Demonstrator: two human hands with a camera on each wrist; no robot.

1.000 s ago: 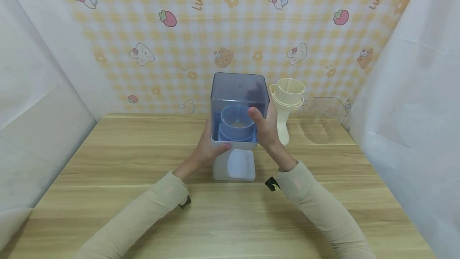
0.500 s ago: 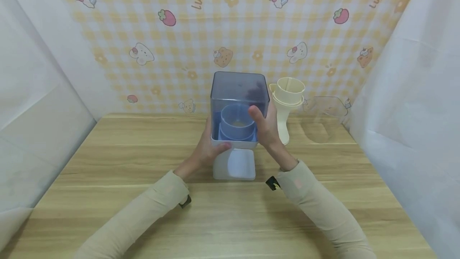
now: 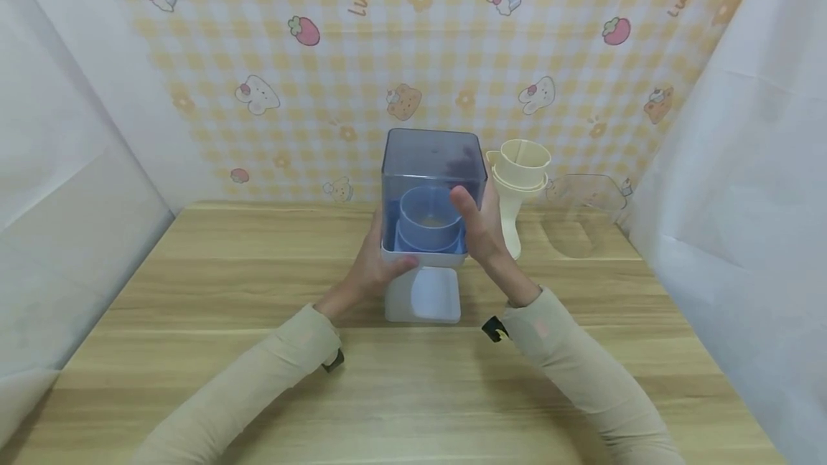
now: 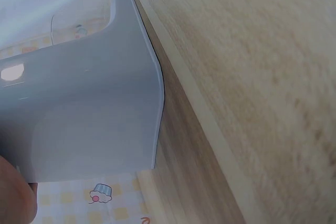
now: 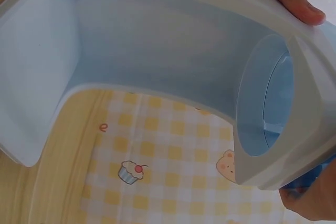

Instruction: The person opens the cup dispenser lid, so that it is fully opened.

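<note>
Both hands hold a white C-shaped stand (image 3: 436, 296) topped by a smoky see-through box (image 3: 433, 153), in the middle of the table. A blue-looking round cup (image 3: 428, 232) shows inside the box. My left hand (image 3: 370, 270) grips the lower left, its thumb along the white front rim. On the right side, my right hand (image 3: 483, 232) grips the box, thumb against its front face. The right wrist view shows a round opening (image 5: 265, 95) under the stand's top, with fingers (image 5: 294, 1) over its edge. In the left wrist view, the stand's foot (image 4: 105, 103) is close to the wood.
Behind the right hand stands a cream tube-like part (image 3: 510, 217) with a round cup top and a curved foot. Farther right is a clear plastic container (image 3: 575, 235). A yellow checked cloth (image 3: 310, 99) hangs behind the wooden table (image 3: 226, 293), with white sheeting (image 3: 730, 163) at the sides.
Almost nothing differs. The whole head view has shifted very slightly; both hands keep the same hold on the stand and box.
</note>
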